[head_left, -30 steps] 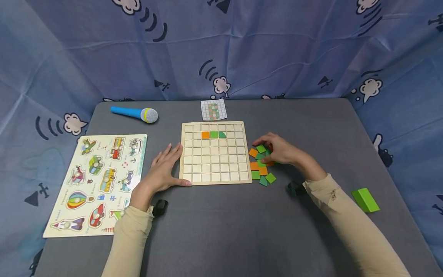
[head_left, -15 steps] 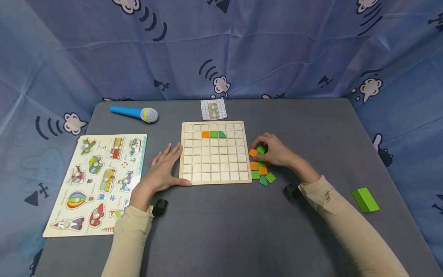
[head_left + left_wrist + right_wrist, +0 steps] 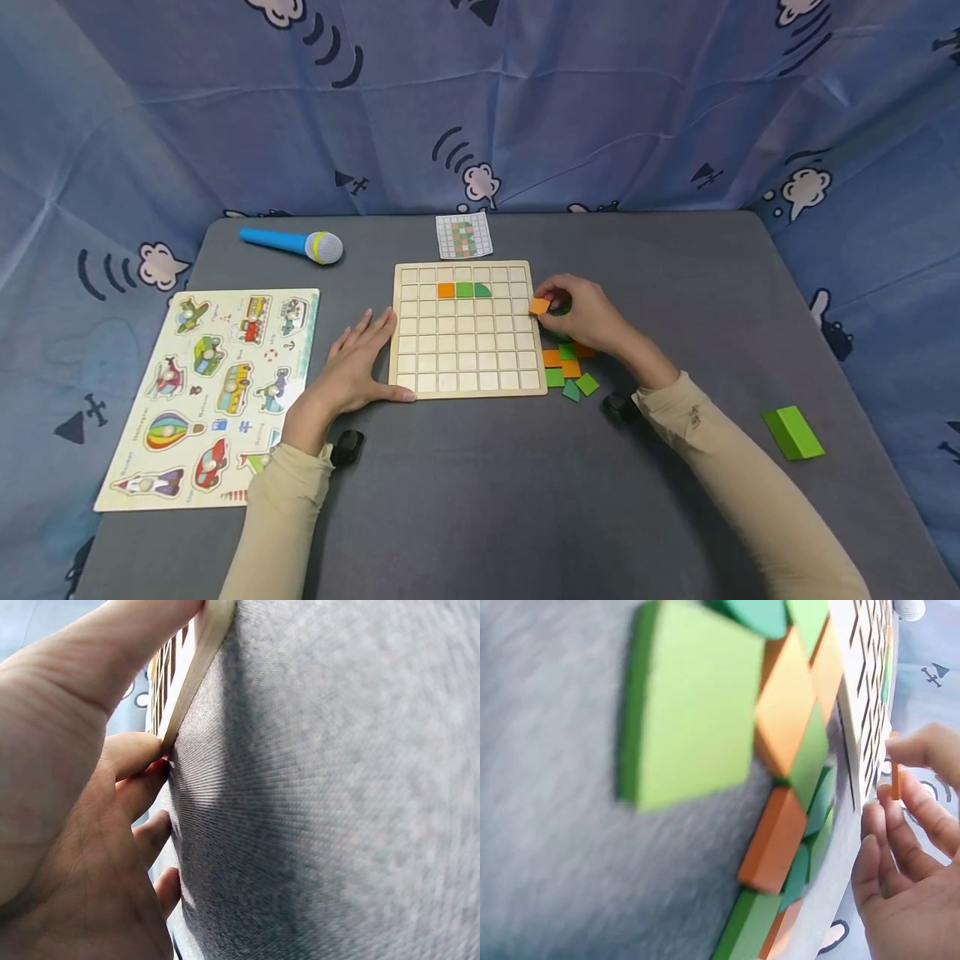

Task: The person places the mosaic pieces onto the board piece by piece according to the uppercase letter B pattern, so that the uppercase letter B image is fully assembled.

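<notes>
In the head view a wooden grid board [image 3: 465, 343] lies mid-table. One row near its top holds an orange square [image 3: 446, 290], a green square [image 3: 465, 290] and a dark green rounded piece [image 3: 482, 290]. My left hand [image 3: 351, 367] rests at the board's left edge, fingers spread, thumb at the near corner. My right hand [image 3: 588, 315] pinches an orange square tile [image 3: 539, 307] between thumb and finger, at the board's right edge. The right wrist view shows this tile [image 3: 895, 766] edge-on. Below that hand lies a pile of green and orange tiles [image 3: 570, 367], partly hidden.
A small printed pattern card [image 3: 463, 237] lies behind the board. At the back left is a blue toy microphone [image 3: 292, 245], with a picture knob puzzle [image 3: 202, 400] nearer on the left. A green block [image 3: 793, 432] sits far right.
My right hand has picked the orange tile up off the pile and carried it up and left to the board's right edge. The left hand stays in place.
</notes>
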`<action>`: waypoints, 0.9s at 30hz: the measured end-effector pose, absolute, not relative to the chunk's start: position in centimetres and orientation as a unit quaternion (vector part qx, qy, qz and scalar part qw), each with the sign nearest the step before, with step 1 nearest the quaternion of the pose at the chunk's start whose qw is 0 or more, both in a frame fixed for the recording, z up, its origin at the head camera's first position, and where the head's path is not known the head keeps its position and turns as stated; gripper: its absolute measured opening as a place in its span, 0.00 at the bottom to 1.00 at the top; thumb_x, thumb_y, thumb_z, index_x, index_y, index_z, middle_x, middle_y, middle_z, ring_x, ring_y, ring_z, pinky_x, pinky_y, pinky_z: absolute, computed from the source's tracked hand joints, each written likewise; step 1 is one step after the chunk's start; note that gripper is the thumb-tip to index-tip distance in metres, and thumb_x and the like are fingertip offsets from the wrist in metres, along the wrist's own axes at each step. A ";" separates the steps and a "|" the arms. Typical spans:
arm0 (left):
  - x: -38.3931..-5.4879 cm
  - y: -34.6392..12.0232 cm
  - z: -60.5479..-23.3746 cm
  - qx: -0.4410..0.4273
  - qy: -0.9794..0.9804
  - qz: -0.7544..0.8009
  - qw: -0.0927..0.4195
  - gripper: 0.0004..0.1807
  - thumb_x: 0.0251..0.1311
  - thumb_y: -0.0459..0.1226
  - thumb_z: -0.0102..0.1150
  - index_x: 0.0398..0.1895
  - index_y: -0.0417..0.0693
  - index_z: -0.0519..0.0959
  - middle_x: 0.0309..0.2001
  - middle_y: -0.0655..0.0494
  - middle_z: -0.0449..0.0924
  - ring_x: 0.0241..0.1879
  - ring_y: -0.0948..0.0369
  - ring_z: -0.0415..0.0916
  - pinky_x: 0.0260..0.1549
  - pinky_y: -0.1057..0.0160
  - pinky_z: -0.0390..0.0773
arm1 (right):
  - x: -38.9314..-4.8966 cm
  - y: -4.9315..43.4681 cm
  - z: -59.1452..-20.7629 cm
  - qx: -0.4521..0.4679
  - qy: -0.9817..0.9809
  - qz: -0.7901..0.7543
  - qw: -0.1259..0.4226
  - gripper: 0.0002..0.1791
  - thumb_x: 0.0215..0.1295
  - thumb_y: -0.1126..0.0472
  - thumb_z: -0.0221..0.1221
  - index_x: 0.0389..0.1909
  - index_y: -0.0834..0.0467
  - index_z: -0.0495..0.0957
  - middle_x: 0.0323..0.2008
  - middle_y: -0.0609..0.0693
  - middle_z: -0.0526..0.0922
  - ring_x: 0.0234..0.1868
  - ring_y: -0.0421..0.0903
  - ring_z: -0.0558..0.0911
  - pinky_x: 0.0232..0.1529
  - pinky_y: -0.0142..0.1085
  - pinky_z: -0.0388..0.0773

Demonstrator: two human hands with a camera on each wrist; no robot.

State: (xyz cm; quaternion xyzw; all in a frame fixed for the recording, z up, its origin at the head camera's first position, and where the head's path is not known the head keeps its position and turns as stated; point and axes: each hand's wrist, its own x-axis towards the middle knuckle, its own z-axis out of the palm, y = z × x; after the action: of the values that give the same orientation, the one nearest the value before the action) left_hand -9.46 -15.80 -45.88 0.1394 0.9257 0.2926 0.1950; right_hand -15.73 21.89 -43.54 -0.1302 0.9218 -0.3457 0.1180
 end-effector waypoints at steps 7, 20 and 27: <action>-9.4 -15.8 -45.9 0.142 0.925 0.294 0.194 0.70 0.51 0.54 0.83 0.88 0.47 0.44 0.88 0.49 0.39 0.87 0.44 0.30 0.82 0.35 0.35 | -15.8 20.0 -43.5 -0.128 0.912 -0.377 0.102 0.19 0.66 0.67 0.70 0.57 0.64 0.84 0.51 0.62 0.84 0.49 0.57 0.80 0.53 0.49 0.79; -9.5 -15.9 -46.1 0.146 0.926 0.291 0.189 0.70 0.51 0.54 0.83 0.88 0.46 0.44 0.88 0.49 0.39 0.87 0.44 0.31 0.82 0.35 0.36 | -16.9 17.1 -44.5 -0.142 0.913 -0.363 0.125 0.16 0.65 0.66 0.72 0.54 0.59 0.88 0.51 0.57 0.84 0.47 0.53 0.77 0.50 0.43 0.74; -9.5 -16.0 -46.1 0.147 0.926 0.292 0.188 0.71 0.51 0.54 0.83 0.88 0.46 0.44 0.88 0.49 0.39 0.87 0.44 0.31 0.82 0.35 0.35 | -17.2 16.3 -44.4 -0.143 0.910 -0.366 0.134 0.16 0.67 0.67 0.71 0.55 0.58 0.88 0.53 0.56 0.84 0.48 0.53 0.77 0.52 0.45 0.75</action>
State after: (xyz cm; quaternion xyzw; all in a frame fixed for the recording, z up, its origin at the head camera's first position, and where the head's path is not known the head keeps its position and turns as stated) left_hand -9.52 -15.95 -46.11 0.1469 0.9260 0.2924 0.1883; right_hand -17.17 16.27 -44.40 -0.1427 0.9099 -0.3658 0.1337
